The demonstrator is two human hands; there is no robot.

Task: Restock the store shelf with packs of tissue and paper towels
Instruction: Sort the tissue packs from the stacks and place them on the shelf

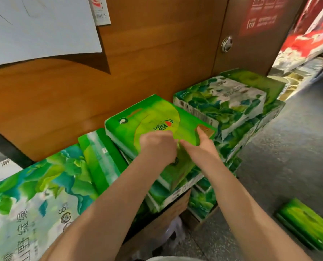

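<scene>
Against the wooden wall: stacked green tissue packs, both hands on the top one.
Bright green pack (153, 119): lies flat on top of the middle stack, tilted slightly, its near edge under both hands.
Left hand (158, 146): fingers curled, gripping the pack's near edge at the centre.
Right hand (200, 146): fingers straight, relaxed, resting on the pack's near right corner, thumb towards the left hand.
Leaf-print pack (221, 98): just right of the bright green pack, touching the wall.
Big leaf-print pack (34, 189): far left, lower.
Upright green pack (100, 159): leans between those two.
Loose green pack (305, 223): on the grey floor, well apart, right.
Wall (147, 53): white paper sheet (40, 25) hangs upper left.
</scene>
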